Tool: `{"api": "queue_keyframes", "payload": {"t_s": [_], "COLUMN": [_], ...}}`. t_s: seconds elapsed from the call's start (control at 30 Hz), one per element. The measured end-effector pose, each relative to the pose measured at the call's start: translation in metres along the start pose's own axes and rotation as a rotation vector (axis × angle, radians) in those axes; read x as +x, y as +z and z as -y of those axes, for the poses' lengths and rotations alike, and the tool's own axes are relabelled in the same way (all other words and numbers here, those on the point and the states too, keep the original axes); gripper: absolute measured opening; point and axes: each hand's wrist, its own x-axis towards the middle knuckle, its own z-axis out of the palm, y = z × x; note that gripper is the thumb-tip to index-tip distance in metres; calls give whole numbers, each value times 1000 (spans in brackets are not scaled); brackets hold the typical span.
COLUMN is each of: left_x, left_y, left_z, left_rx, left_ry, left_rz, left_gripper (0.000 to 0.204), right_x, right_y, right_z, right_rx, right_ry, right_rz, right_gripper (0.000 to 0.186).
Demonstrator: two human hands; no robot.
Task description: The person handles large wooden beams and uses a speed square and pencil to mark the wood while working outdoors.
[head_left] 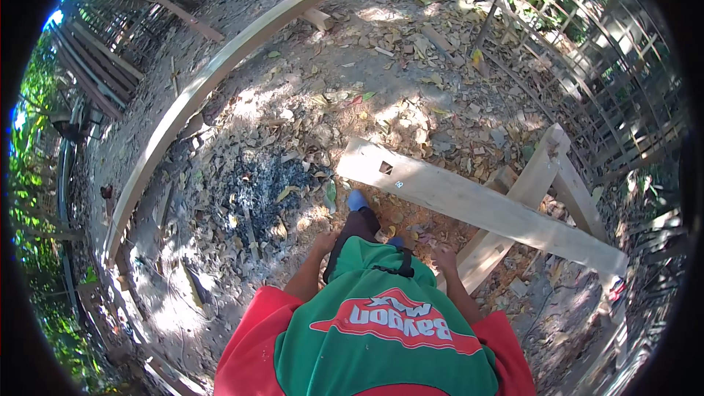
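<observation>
My left hand (323,242) hangs low beside my dark-trousered leg, touching no timber that I can see. On the other side, my right hand (444,255) is down near a slanting wooden support (480,253); whether it touches that wood I cannot tell. Both hands are small in view and their fingers do not show clearly. In front of me a thick pale wooden beam (469,202) lies across the crossed supports. A square hole and a small mark show near its left end. A blue-covered foot (357,200) stands just short of that end.
A long squared timber (176,114) lies at the left, its far end on a wooden block (317,19). Ash and charcoal (268,187) darken the leaf-strewn ground. A lattice fence (579,37) rises at the far right; planks (99,59) are stacked at the far left.
</observation>
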Motion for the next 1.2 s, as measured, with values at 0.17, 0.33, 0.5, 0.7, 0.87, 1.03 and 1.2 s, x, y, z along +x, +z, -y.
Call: {"api": "queue_keyframes", "payload": {"t_s": [0.17, 0.33, 0.5, 0.7, 0.87, 1.03, 1.2], "left_x": [9, -7, -1, 3, 4, -5, -13], "left_y": [3, -19, -20, -20, -13, -9, -39], "left_z": [-15, -28, -58, -37, -26, -59, -38], "left_rx": [-18, -129, -121, -209, 54, -125, -314], "left_ry": [111, -166, -59, -149, 63, -155, -235], "left_rz": [-57, 2, -4, -26, -25, -97, -143], "left_gripper": [49, 47, 50, 52, 56, 56, 58], "right_x": [35, 7, -3, -23, -9, 9, 28], "right_y": [-4, 6, -3, 5, 5, -2, 15], "right_z": [-52, -18, -15, 14, -3, -39, -27], "right_rx": [-42, -16, -3, 20, 57, -26, -99], "right_ry": [-51, -13, -23, 37, -30, 16, -45], "right_rz": [-143, -97, -138, -95, -89, -137, -94], "right_gripper": [42, 42, 41, 44, 39, 52, 41]}}
